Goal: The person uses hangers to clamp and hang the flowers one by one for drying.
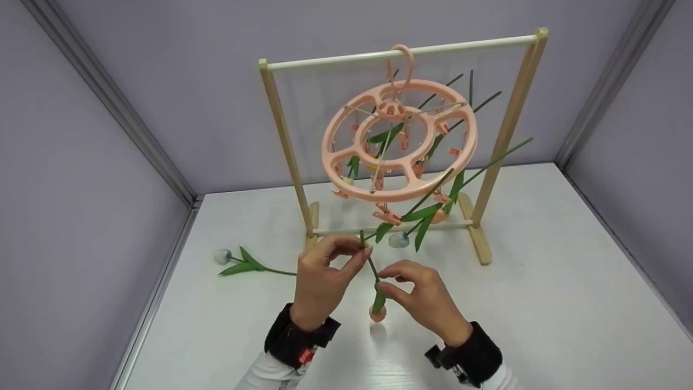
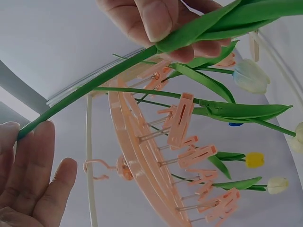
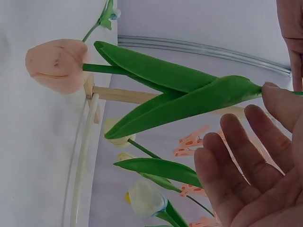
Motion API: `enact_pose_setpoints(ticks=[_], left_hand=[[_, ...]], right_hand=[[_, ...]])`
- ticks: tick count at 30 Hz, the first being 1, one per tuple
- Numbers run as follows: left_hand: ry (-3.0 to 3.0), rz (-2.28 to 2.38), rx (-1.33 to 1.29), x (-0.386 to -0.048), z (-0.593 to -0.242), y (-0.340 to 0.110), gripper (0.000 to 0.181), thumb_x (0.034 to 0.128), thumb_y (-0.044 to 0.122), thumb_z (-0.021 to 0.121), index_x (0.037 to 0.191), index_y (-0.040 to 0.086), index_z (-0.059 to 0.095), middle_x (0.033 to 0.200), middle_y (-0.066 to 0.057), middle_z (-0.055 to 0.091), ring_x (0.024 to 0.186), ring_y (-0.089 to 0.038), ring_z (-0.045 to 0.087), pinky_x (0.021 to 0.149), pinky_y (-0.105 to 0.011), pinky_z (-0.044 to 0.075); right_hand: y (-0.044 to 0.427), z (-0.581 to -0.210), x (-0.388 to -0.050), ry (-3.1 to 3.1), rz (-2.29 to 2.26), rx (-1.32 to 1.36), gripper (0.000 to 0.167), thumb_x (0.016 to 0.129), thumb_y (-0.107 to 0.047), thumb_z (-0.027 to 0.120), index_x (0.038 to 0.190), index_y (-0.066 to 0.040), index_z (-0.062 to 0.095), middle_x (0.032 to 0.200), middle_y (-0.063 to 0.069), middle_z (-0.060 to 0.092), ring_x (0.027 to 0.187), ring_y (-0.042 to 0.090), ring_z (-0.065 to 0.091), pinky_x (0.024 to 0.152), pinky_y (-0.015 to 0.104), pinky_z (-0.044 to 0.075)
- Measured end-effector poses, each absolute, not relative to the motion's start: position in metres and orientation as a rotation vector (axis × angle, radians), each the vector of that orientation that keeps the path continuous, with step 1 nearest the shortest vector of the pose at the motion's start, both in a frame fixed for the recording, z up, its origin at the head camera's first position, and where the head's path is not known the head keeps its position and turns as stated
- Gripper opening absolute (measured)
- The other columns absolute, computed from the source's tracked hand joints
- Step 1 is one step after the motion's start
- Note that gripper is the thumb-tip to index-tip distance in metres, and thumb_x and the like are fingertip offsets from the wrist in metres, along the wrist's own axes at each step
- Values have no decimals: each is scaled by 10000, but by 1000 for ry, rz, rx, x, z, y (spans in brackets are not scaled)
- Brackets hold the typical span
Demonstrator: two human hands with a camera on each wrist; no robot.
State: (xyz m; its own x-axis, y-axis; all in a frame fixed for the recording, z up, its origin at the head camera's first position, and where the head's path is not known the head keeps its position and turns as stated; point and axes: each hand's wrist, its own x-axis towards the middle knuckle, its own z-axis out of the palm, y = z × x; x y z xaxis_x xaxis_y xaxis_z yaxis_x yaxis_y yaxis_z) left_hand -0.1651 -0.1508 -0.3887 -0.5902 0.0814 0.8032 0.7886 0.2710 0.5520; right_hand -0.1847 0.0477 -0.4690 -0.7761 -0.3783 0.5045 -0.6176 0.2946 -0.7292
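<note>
A pink artificial tulip [image 3: 57, 66] with green leaves is held between both hands, its bloom pointing down toward the table in the head view. My left hand [image 1: 325, 281] pinches the stem near its cut end between thumb and fingers. Lower down, my right hand [image 1: 427, 298] pinches the stem at the base of the leaves, thumb on one side. Just beyond the hands hangs a round pink clip hanger [image 1: 398, 195]. Its pink clips [image 2: 181, 120] hold several tulips upside down, including a pale blue tulip [image 1: 399, 240] and a yellow tulip [image 2: 254, 160].
A wooden rack [image 1: 285, 141] with a white top rod [image 1: 335, 60] carries the hanger by its hook. On the white table [image 1: 557, 303], left of the hands, lies another pale blue tulip [image 1: 222, 256]. Grey-lilac walls enclose the table at the back and sides.
</note>
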Motion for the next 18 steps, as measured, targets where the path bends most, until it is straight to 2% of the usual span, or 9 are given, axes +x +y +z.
enact_pose_setpoints(ticks=[6,11,18], left_hand=[[-1871,-1423,-781,-169,-386,-151,128,875,-1,743,975,55,685,892,-102,686,828,-178,699,744,-312,576],[-1901,-1503,-738,-174,-386,-153,112,892,47,740,985,34,678,900,-49,688,803,-172,702,722,-325,579],[-2002,-1567,-613,-189,-389,-166,196,906,141,741,1067,48,679,968,-1,700,879,-167,693,820,-338,560]], right_hand=[[43,-468,-188,-2291,1445,933,109,890,-204,755,998,-206,735,936,-140,685,868,72,658,690,274,535],[41,-468,-190,-2254,1419,951,74,900,-192,748,973,-187,736,912,-130,686,840,69,659,667,275,536],[41,-467,-192,-2252,1444,946,67,907,-183,745,972,-170,741,889,-137,687,818,69,662,676,280,549]])
